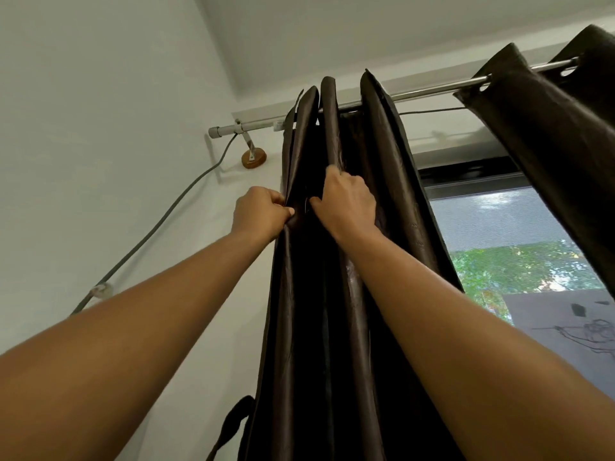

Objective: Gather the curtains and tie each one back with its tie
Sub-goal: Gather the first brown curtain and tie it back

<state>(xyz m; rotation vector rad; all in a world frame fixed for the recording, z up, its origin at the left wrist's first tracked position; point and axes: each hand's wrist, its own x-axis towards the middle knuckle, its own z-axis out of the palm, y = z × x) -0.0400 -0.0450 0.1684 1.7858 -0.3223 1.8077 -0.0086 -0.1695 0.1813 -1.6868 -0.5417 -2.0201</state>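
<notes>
Left fingers [279, 197] and right fingers [335, 176] pinch curtain [316, 327] folds

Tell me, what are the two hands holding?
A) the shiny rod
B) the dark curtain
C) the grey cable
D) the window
B: the left hand and the right hand both grip folds of the curtain.
</notes>
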